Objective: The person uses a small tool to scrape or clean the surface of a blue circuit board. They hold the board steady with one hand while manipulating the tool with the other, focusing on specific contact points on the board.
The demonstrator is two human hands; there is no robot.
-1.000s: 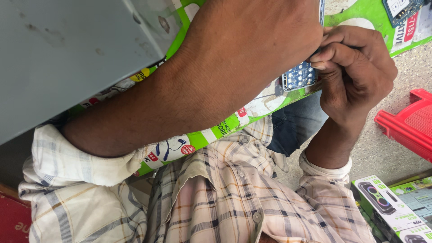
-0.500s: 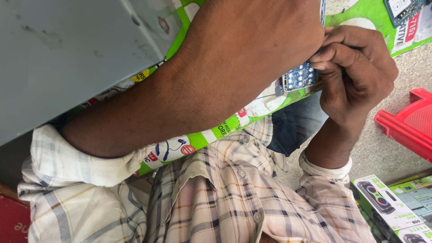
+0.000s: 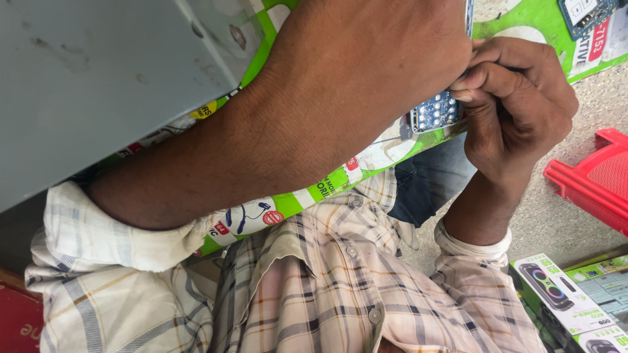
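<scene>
My left hand (image 3: 379, 59) reaches across from the lower left, its broad back and forearm filling the middle of the view. Its fingers are hidden, and a small blue circuit board (image 3: 435, 112) with rows of pale dots pokes out from under it. My right hand (image 3: 517, 104) is curled tight just right of the board, thumb and fingertips pinched at the board's upper right corner in a pen-like grip. A thin brownish tool (image 3: 451, 131) shows below the board; most of it is covered by the fingers.
A grey metal panel (image 3: 98, 78) fills the upper left. Green printed cardboard (image 3: 294, 196) lies on my lap under both arms. A red plastic item (image 3: 589, 176) stands on the speckled floor at right. Boxes picturing speakers (image 3: 562, 294) sit lower right, another circuit board (image 3: 582, 13) top right.
</scene>
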